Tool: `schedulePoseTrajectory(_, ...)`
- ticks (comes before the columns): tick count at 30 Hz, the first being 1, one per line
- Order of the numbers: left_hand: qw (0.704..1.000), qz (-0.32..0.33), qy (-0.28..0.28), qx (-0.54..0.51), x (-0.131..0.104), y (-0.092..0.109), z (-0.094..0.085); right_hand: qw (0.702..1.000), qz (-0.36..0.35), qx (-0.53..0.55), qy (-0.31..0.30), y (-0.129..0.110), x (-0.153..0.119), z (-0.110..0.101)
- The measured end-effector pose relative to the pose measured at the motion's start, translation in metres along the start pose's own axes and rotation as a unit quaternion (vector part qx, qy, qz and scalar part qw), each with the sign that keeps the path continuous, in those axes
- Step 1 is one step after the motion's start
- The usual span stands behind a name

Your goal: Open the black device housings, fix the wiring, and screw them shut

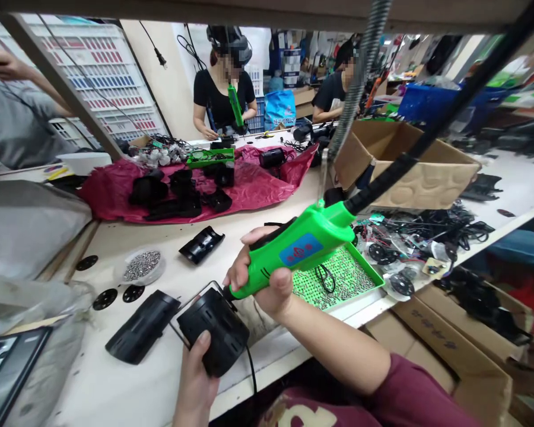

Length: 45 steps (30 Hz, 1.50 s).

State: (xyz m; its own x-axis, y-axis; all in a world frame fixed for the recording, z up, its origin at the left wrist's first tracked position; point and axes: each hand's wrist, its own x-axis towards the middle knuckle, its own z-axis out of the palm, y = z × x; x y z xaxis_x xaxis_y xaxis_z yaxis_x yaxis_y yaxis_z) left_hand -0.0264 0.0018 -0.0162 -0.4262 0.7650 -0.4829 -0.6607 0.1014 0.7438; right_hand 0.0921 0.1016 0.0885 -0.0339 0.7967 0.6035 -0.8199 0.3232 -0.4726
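My right hand [269,284] is wrapped round a green electric screwdriver [311,237], which hangs from a spring and has a thick black cable. Its tip end points down-left at a black plastic housing [213,332]. My left hand [196,373] grips that housing from below, thumb on its side. A thin wire bracket shows at the housing's upper edge, and a black cord hangs below it. Whether the bit touches a screw is hidden. Just left lies a curved black shell half [142,326]; another shell half [202,245] rests farther back.
A clear bowl of screws [142,267] stands near several black discs [104,299]. The green tray [360,276] holds many screws. Wires and small parts [409,237] lie at right by a cardboard box [418,166]. Black parts cover a pink plastic sheet [267,190]. Other people work opposite.
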Motion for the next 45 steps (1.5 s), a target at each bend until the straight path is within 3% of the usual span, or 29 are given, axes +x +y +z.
schedulePoseTrajectory(4,0.999,0.027,-0.016,0.019,0.000,-0.002,0.002,0.995,0.092,-0.034,-0.001,0.015,0.000,-0.002)
schedulePoseTrajectory(9,0.999,0.032,-0.002,0.016,-0.004,0.000,0.010,0.986,0.154,-0.024,-0.061,0.031,0.004,-0.005)
schedulePoseTrajectory(20,0.998,-0.020,0.046,-0.037,-0.009,0.011,0.015,0.988,0.151,-0.002,0.009,0.020,0.010,0.001)
schedulePoseTrajectory(25,0.993,-0.046,0.097,-0.048,-0.014,0.014,0.021,0.995,0.092,0.007,0.023,0.005,0.010,0.000)
schedulePoseTrajectory(35,0.990,-0.066,0.122,-0.004,-0.010,0.013,0.009,0.998,0.058,0.014,0.015,-0.002,0.011,0.000)
schedulePoseTrajectory(41,0.996,-0.027,0.085,0.025,-0.011,0.008,0.001,0.991,0.126,0.032,0.001,-0.001,0.003,0.001)
schedulePoseTrajectory(45,0.995,-0.011,0.094,0.031,-0.013,0.006,0.009,0.979,0.194,-0.054,-0.021,0.000,0.007,0.000)
